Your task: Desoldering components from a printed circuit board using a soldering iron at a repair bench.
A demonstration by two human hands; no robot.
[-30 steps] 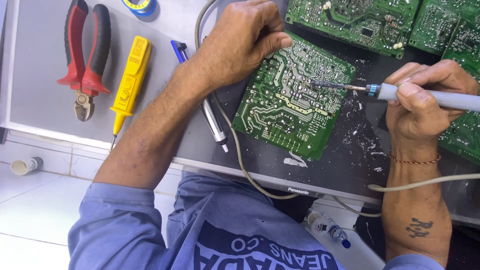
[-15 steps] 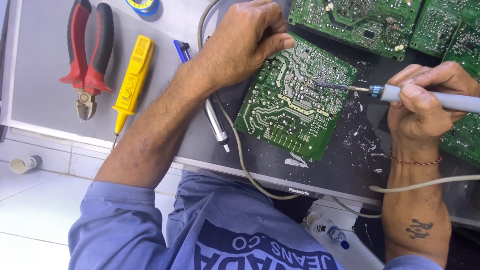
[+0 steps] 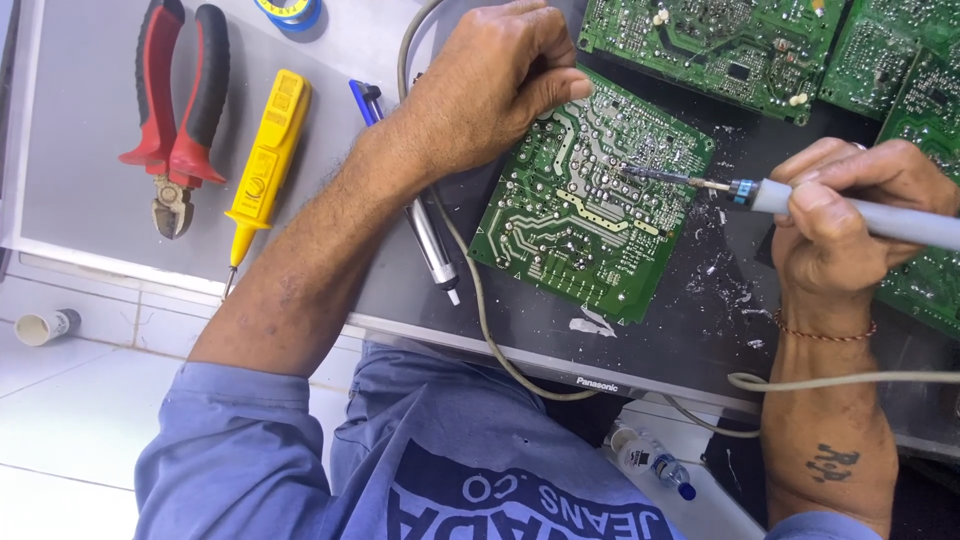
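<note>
The grey bench (image 3: 90, 130) bears red-handled pliers (image 3: 175, 110), a yellow tester (image 3: 265, 150) and green circuit boards (image 3: 590, 200), seemingly over a dark panel.

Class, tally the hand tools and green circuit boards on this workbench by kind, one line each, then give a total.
Green circuit boards: 4, counting the one being soldered and three partly cut off at the top right
Soldering iron: 1
Red-handled pliers: 1
Yellow tester screwdriver: 1
Desoldering pump: 1
Total: 8
</note>
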